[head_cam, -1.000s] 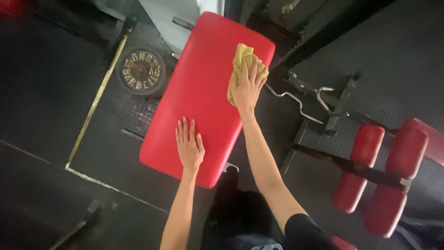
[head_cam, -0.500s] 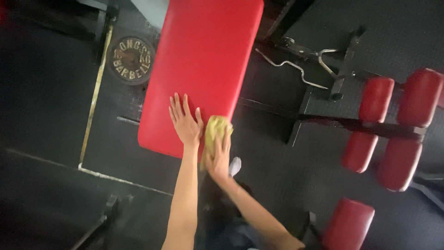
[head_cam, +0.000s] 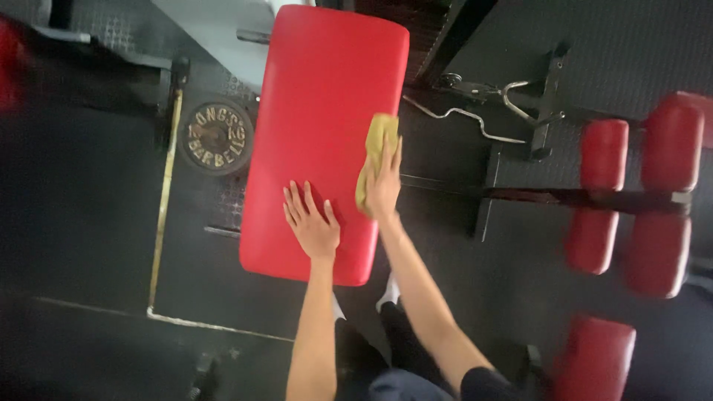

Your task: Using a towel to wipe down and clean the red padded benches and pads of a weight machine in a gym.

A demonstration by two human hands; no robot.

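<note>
A red padded bench (head_cam: 323, 89) runs away from me in the middle of the head view. My left hand (head_cam: 312, 223) lies flat on its near end, fingers spread, holding nothing. My right hand (head_cam: 385, 182) presses a folded yellow cloth (head_cam: 373, 152) against the bench's right edge, about halfway along. The cloth sticks out above my fingertips.
A round black weight plate (head_cam: 217, 137) lies on the dark rubber floor left of the bench. A curled barbell (head_cam: 475, 111) rests on the floor to the right. Red roller pads (head_cam: 627, 193) on a black frame stand further right. A yellowish floor line (head_cam: 163, 193) runs along the left.
My right hand and cloth slid from the bench's far right corner down to its near edge, then back up to the middle of the right edge. My left hand stayed put.
</note>
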